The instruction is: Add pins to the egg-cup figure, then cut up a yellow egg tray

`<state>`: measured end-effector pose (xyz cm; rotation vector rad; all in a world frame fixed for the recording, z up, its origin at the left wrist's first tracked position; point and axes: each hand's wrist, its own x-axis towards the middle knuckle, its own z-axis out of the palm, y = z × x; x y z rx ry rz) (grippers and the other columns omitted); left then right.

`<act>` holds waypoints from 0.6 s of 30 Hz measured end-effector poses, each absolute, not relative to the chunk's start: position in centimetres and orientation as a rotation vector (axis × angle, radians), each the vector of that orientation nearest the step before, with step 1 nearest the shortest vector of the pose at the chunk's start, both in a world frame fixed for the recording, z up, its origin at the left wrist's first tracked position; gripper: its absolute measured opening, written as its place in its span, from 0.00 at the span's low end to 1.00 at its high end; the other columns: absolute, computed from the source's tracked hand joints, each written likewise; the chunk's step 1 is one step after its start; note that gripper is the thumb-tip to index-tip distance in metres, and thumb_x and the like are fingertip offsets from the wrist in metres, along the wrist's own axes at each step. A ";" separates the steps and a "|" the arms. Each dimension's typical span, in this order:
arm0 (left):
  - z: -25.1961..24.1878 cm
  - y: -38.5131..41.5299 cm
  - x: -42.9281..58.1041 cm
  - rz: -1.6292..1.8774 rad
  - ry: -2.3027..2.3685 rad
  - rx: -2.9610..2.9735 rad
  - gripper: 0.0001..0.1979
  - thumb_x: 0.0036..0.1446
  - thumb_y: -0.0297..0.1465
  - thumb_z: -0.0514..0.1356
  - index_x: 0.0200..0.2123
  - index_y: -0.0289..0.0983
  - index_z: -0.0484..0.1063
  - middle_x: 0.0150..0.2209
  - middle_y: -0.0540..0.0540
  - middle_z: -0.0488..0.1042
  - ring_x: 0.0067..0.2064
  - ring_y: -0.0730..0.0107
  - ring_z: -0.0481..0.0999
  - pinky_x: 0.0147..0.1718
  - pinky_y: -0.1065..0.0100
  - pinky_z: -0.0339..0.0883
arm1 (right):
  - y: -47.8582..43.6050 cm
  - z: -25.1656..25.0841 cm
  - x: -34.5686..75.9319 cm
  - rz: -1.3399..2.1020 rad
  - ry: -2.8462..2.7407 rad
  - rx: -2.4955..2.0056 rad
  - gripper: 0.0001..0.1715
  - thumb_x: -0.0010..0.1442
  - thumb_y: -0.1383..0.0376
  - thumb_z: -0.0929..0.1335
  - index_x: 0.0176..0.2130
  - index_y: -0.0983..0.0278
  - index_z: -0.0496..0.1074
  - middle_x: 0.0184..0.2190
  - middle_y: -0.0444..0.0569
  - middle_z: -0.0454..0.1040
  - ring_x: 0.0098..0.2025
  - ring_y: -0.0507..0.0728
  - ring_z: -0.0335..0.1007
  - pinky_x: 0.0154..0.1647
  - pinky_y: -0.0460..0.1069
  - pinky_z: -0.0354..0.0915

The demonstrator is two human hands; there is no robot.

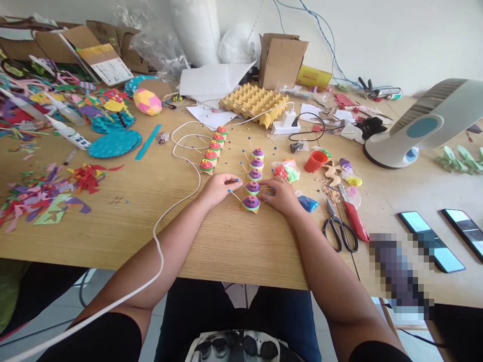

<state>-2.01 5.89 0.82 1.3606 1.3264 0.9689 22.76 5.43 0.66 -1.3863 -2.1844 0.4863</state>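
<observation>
A row of purple-topped egg-carton cups (251, 202) stands in front of me, with thin blue-tipped sticks poking out of the sides. My left hand (221, 187) is at the row's left side, thumb and fingers pinched by a stick of the second-nearest cup. From the other side, my right hand (281, 194) has its fingertips against the right of the same cup, steadying it. Its fingers partly cover the sticks there. Further back on the left is a similar row of red-and-green egg-carton cups (211, 155), with sticks too.
Scissors (335, 226), a red-handled knife (353, 216), an orange cup (316, 161) and clay bags lie right. A fan (411, 130) and phones (432, 241) are further right. A white cable (160, 251) crosses my left arm. Paper scraps (53, 196) and an egg tray (256, 103) lie beyond.
</observation>
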 end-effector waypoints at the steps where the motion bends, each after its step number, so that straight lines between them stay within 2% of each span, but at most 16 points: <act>1: 0.8 5.9 -2.0 0.975 1.325 1.355 0.27 0.40 0.51 0.75 0.36 0.36 0.82 0.41 0.43 0.84 0.45 0.58 0.80 0.50 0.61 0.71 | 5.4 0.7 22.8 0.486 -2.184 -1.388 0.21 0.58 0.57 0.77 0.52 0.54 0.81 0.41 0.50 0.74 0.49 0.63 0.70 0.54 0.58 0.65; 10: 1.2 5.9 -1.7 0.971 1.336 1.343 0.27 0.39 0.52 0.75 0.34 0.36 0.82 0.40 0.42 0.84 0.45 0.56 0.80 0.50 0.60 0.71 | 5.2 0.9 22.6 0.493 -2.185 -1.418 0.23 0.59 0.56 0.76 0.54 0.52 0.80 0.44 0.51 0.75 0.53 0.65 0.69 0.56 0.60 0.63; 18: 1.2 5.8 -1.9 0.950 1.324 1.330 0.28 0.38 0.52 0.75 0.35 0.36 0.82 0.40 0.43 0.84 0.45 0.57 0.80 0.49 0.60 0.71 | 5.2 0.9 22.7 0.512 -2.184 -1.398 0.23 0.59 0.56 0.76 0.54 0.53 0.80 0.45 0.51 0.74 0.52 0.64 0.69 0.55 0.58 0.63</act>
